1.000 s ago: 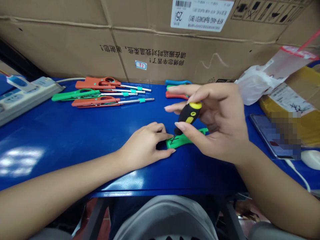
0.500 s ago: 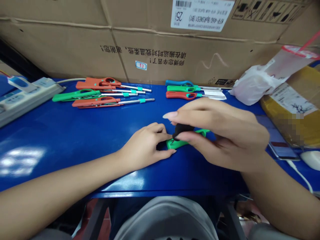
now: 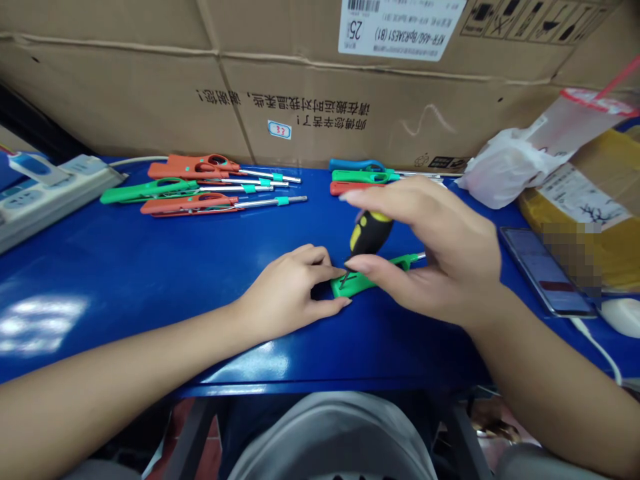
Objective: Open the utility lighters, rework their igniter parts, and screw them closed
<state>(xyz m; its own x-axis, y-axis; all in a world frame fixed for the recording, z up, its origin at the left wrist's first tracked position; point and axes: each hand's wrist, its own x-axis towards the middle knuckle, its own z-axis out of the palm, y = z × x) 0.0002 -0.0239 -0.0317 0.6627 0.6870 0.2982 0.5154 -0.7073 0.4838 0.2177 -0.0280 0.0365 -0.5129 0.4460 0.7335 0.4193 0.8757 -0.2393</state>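
Note:
A green long-nosed lighter [image 3: 361, 280] lies on the blue table [image 3: 150, 267], near its front edge. My left hand [image 3: 290, 293] pinches the lighter's near end between thumb and fingers and holds it down. A short black-and-yellow screwdriver [image 3: 367, 237] is gripped by my right hand [image 3: 435, 253], its tip set on the lighter's handle end beside my left fingertips. The rest of the lighter is hidden under my right hand.
Several orange and green lighters [image 3: 200, 187] lie at the back left, three more [image 3: 360, 177] at the back middle. A cardboard box [image 3: 300, 80] walls the back. A power strip [image 3: 45, 193] sits left; a white plastic bag [image 3: 510, 167], a phone [image 3: 545, 270] and a mouse [image 3: 623, 317] right.
My right hand dipped low over the lighter half a second ago, then rose again with the screwdriver more upright. My left hand has not moved.

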